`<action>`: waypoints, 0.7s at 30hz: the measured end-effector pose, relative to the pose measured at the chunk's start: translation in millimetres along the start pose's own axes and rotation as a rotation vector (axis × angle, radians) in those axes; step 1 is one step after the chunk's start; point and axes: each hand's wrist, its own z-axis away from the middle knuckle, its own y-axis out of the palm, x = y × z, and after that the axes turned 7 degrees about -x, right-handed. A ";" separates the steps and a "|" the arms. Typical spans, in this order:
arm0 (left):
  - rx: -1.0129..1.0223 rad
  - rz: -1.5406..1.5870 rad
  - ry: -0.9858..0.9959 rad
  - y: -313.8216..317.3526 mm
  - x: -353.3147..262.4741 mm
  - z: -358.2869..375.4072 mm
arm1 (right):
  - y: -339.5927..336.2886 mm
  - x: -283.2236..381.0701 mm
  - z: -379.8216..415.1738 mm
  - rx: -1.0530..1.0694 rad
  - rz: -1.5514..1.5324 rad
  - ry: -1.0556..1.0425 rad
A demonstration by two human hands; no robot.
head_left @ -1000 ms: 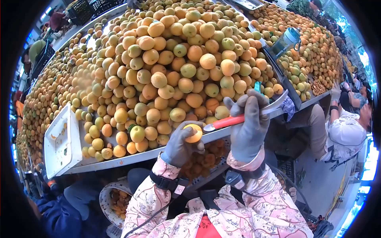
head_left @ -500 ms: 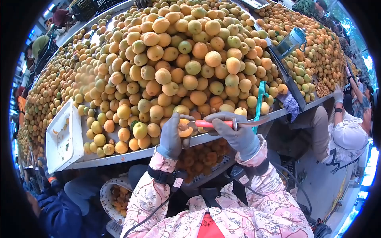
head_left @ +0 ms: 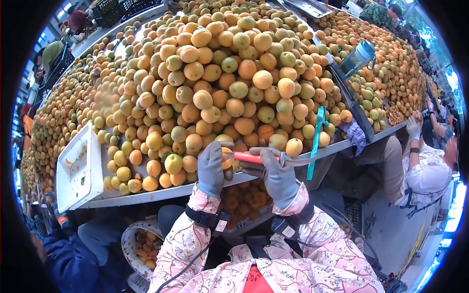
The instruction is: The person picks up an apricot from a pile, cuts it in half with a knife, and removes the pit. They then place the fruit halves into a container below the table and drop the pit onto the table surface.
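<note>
Gripping apricot (head_left: 226, 157) in gloved left hand (head_left: 211, 168), fingers wrapped around fruit at table edge (head_left: 161, 192), steadying it for blade. Right hand (head_left: 276, 177) closed on red-handled knife (head_left: 254, 157), tip at fruit. Apricot heap (head_left: 220, 83) fills table behind, within reach. White tray (head_left: 78, 168) tilted at left edge. Basket of cut fruit (head_left: 246, 198) sits directly below hands, apparently to catch pieces.

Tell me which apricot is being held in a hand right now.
The apricot gripped in the left hand at the table edge, with the red-handled tool in the right hand pressed against it. All the others lie loose in the pile.
</note>
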 end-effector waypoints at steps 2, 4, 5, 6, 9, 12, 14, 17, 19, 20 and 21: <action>0.008 -0.023 0.046 -0.5 1.4 -0.4 | 2.9 0.2 3.6 -0.019 -0.047 0.024; 0.017 -0.046 0.092 -0.4 6.1 -2.5 | 7.2 -0.2 7.7 -0.038 -0.094 0.047; 0.005 -0.084 0.176 0.6 10.5 -4.3 | 9.9 -1.0 10.0 -0.075 -0.140 0.064; -0.007 -0.122 0.261 1.8 13.0 -5.6 | 11.8 -1.5 11.6 -0.112 -0.186 0.079; 0.010 -0.085 0.283 4.8 13.4 -5.1 | 13.8 0.1 13.3 -0.137 -0.128 0.061; 0.060 0.018 0.126 3.7 7.4 -2.4 | 16.0 0.1 20.9 -0.104 -0.027 -0.014; 0.080 0.042 0.046 3.4 -0.8 1.1 | 15.7 2.5 21.3 -0.100 0.030 -0.073; 0.097 0.128 0.062 3.7 2.1 -1.6 | 5.4 7.5 13.5 -0.021 0.237 -0.226; 0.056 0.101 0.075 8.7 0.0 2.0 | 4.5 17.7 11.0 -0.057 0.195 -0.217; 0.059 0.100 0.083 8.1 -2.7 2.9 | 3.4 21.7 9.3 -0.096 0.153 -0.200; 0.057 0.015 0.102 7.9 -5.3 4.3 | 0.3 23.0 5.9 -0.112 0.127 -0.224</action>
